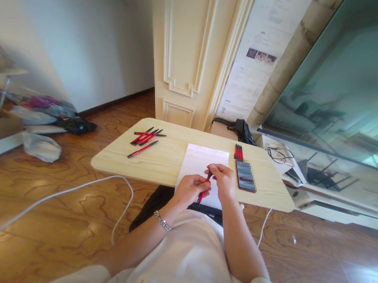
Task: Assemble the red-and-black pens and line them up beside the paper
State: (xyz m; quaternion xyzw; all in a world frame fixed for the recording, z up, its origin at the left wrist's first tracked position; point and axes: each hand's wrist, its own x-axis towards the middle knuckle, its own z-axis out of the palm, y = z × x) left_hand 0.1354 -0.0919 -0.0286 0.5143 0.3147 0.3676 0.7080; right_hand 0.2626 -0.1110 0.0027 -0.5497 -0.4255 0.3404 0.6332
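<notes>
A red and black pen (203,191) is held over the front part of a white paper sheet (204,155). My left hand (189,189), with a chain bracelet at its wrist, is closed around the pen's red barrel. At the black upper end, my right hand (223,180) pinches the pen with its fingertips; the very tip is partly hidden. To the left lie several red and black pens in a crossed pile (147,136), with a single pen (143,149) in front. Several pens in a tight row (239,152) lie right of the paper.
A flat dark item with a red edge (240,176), partly pixelated, lies at the right of the pale wooden table (112,156). A white cable (62,194) crosses the floor at left. Plastic bags (42,146) lie there too. A large dark screen (351,84) stands at right.
</notes>
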